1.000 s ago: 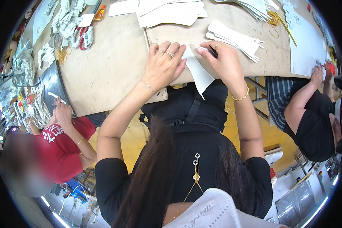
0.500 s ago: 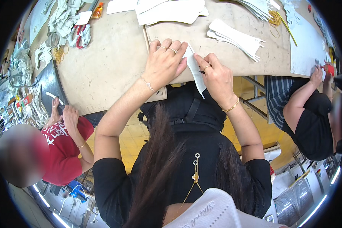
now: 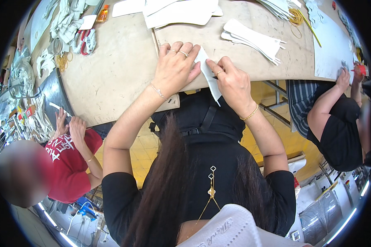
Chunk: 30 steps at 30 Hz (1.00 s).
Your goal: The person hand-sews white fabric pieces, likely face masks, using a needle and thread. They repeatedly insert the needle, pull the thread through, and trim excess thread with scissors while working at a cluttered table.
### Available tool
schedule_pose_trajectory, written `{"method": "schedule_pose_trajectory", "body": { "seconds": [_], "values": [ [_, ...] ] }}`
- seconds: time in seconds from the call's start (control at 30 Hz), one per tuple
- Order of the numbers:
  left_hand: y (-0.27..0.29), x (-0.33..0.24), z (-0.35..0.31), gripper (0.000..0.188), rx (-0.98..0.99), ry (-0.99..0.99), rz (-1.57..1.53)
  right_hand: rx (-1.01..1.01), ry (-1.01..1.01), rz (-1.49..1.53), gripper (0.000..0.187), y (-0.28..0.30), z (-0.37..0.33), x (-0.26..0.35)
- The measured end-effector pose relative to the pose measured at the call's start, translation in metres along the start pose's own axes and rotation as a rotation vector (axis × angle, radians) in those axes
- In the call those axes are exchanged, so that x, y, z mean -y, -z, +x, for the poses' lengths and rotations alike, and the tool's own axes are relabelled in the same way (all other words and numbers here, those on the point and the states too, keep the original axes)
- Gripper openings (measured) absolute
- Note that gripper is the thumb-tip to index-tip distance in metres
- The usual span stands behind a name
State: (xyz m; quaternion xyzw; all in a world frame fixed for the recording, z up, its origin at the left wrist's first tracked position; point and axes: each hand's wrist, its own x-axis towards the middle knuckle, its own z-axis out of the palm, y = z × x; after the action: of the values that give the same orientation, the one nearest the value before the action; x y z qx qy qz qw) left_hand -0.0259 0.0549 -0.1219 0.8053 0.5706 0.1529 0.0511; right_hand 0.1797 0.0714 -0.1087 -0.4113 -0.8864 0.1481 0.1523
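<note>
right hand (image 3: pixel 233 82) slid nearer, both pinching the white strip (image 3: pixel 209 76).

A big tan table (image 3: pixel 119 78) holds a pile of white strips (image 3: pixel 253 39). Red scissors (image 3: pixel 84 41) lie by some cloth scraps (image 3: pixel 66 22). A person in a red shirt (image 3: pixel 68 164) sits on the left. Another person in black (image 3: pixel 338 131) sits on the right.

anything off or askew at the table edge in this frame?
Only one thing: the white cut piece pinched between the left hand and right hand sits tilted, its lower end hanging past the table edge. No visible tear. The stack of white pieces lies fanned, not squared.
</note>
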Motion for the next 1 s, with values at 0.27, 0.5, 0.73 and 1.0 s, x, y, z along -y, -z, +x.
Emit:
{"method": "schedule_pose_trajectory", "body": {
  "seconds": [0.27,0.5,0.73,1.0],
  "values": [
    [-0.004,0.011,-0.002,0.043,-0.044,-0.140,0.073,0.050,-0.006,-0.049,0.039,0.009,0.004,0.005],
    [-0.001,0.008,-0.003,0.052,-0.072,0.163,0.154,0.056,-0.004,-0.045,0.035,0.008,0.001,0.003],
    [-0.011,-0.015,-0.017,0.061,0.020,-0.126,-0.158,0.002,-0.046,0.026,0.024,0.010,-0.006,-0.003],
    [-0.012,-0.012,-0.023,0.070,0.109,-0.141,-0.053,-0.018,-0.065,0.054,0.031,0.031,-0.043,-0.008]
  ]
}}
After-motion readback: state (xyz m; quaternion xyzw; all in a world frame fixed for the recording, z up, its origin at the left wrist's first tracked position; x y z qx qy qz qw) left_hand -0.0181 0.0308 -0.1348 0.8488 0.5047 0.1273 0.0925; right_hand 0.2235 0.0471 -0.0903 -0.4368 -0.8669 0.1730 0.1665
